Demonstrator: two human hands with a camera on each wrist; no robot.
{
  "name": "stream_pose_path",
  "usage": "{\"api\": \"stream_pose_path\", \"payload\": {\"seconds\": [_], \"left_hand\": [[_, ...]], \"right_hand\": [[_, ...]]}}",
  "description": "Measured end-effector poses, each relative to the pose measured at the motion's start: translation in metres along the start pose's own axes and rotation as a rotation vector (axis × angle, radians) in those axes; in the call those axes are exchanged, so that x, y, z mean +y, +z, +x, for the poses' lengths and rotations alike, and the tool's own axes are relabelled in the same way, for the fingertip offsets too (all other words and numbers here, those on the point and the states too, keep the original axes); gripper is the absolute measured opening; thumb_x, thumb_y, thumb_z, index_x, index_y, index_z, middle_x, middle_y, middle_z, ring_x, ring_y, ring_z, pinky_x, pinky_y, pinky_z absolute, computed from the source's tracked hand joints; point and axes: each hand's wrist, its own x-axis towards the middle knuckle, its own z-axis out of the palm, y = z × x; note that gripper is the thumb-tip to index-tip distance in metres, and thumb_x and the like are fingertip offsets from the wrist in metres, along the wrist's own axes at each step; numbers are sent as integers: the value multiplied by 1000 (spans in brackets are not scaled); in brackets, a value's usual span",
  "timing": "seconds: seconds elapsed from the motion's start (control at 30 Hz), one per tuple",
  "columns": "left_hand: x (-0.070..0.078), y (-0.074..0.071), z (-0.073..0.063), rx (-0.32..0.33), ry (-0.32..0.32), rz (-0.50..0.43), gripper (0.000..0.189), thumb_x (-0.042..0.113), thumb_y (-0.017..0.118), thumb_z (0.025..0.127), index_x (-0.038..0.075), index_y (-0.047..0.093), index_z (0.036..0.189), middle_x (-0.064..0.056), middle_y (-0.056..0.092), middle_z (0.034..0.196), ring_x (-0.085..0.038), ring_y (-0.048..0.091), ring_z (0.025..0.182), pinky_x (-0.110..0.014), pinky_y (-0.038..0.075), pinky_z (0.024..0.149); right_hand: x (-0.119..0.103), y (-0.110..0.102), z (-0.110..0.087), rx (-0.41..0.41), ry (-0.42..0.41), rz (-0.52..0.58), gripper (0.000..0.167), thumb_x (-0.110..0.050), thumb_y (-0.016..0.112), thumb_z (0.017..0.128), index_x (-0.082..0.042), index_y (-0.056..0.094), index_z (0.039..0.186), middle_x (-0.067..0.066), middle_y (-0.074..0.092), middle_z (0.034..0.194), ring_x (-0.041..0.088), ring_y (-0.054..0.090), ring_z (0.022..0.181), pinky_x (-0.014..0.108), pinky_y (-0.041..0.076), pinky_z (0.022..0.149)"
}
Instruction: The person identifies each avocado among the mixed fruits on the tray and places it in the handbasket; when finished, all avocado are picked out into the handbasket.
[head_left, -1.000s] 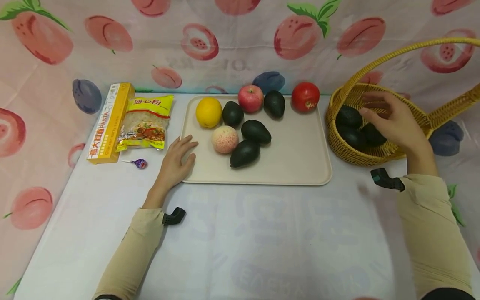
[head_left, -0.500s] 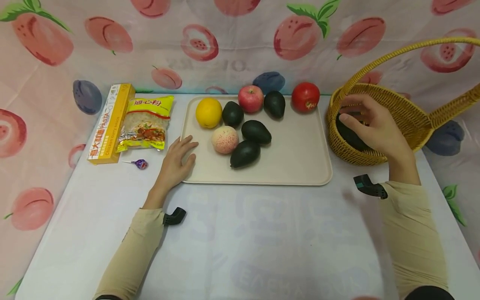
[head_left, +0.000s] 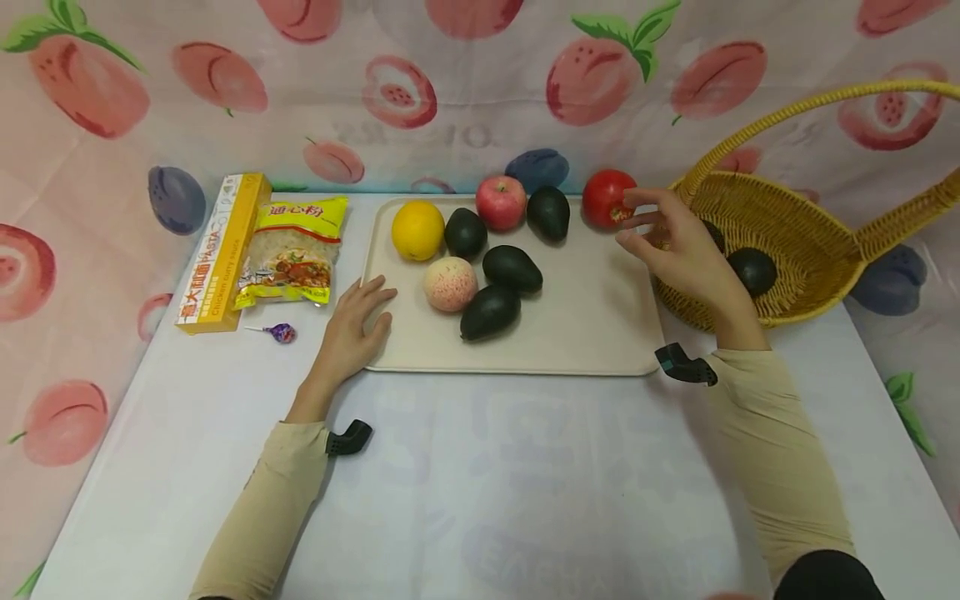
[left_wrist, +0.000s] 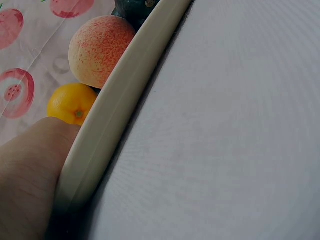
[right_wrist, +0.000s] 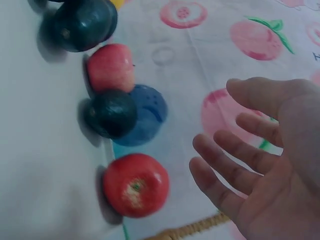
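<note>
My left hand [head_left: 352, 325] rests on the left rim of the beige tray [head_left: 592, 333], fingers extended and holding nothing. On the tray lie several dark green avocados [head_left: 512, 269], an orange [head_left: 417, 230], a speckled peach [head_left: 451, 284], a red apple [head_left: 501, 203] and a red, pomegranate-like fruit [head_left: 606, 198]. Close to that red fruit, above the tray's right end, hovers my right hand [head_left: 690, 254]. Its fingers are spread and loosely bent, with nothing between them in the right wrist view. The yellow wicker basket [head_left: 813, 242] behind it holds dark avocados [head_left: 752, 272], partly hidden by the hand.
Left of the tray lie a yellow pasta box [head_left: 225, 254], a bag of noodles [head_left: 292, 254] and a purple-wrapped lollipop [head_left: 282, 333]. The basket's tall handle [head_left: 810, 98] arches at the right. A fruit-print cloth [head_left: 465, 83] hangs behind the table.
My right hand has moved left, from over the basket to the tray's right end beside the red fruit, still holding nothing. My left hand has stayed on the tray's rim.
</note>
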Motion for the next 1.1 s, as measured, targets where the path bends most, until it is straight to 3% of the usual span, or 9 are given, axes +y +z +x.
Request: {"api": "stream_pose_path", "payload": {"seconds": [0.1,0.23,0.33,0.6,0.87,1.1], "left_hand": [[0,0,0,-4,-4,-2,36,18,55,92,14,58,128,-7,42,148,-35,23,143,-57,20,115],[0,0,1,-4,-6,1,36,18,55,92,14,58,128,-7,42,148,-35,23,143,-57,20,115],[-1,0,1,-1,-3,1,36,17,56,92,14,58,128,-7,42,148,-35,23,143,-57,20,115],[-1,0,-1,8,12,-1,36,17,55,92,13,58,128,-8,42,148,-37,24,142,-58,20,115],[-2,1,-1,17,31,-2,36,15,55,92,12,58,127,-10,43,147,-38,25,141,-56,21,115],[-2,0,-1,25,46,-4,37,13,56,91,11,59,127,-11,44,146,-39,25,141,-55,21,116]], "right_hand": [[3,8,8,-26,-7,-13,56,-20,62,90,-13,38,140,7,47,131,15,57,106,18,47,81],[8,19,21,-68,7,-37,60,-22,62,90,-8,34,141,14,44,136,26,56,110,40,49,93],[12,28,29,-98,12,-52,60,-20,62,90,-4,34,140,18,42,138,33,57,109,53,48,92],[22,49,47,-153,34,-75,63,-18,64,89,-6,32,143,18,40,134,33,58,106,51,51,92],[31,66,63,-203,97,-92,78,-24,63,89,-9,16,150,21,24,149,38,54,113,51,43,102],[39,80,74,-178,86,-102,84,-23,65,87,-10,12,151,22,18,151,36,56,108,46,43,102]]}}
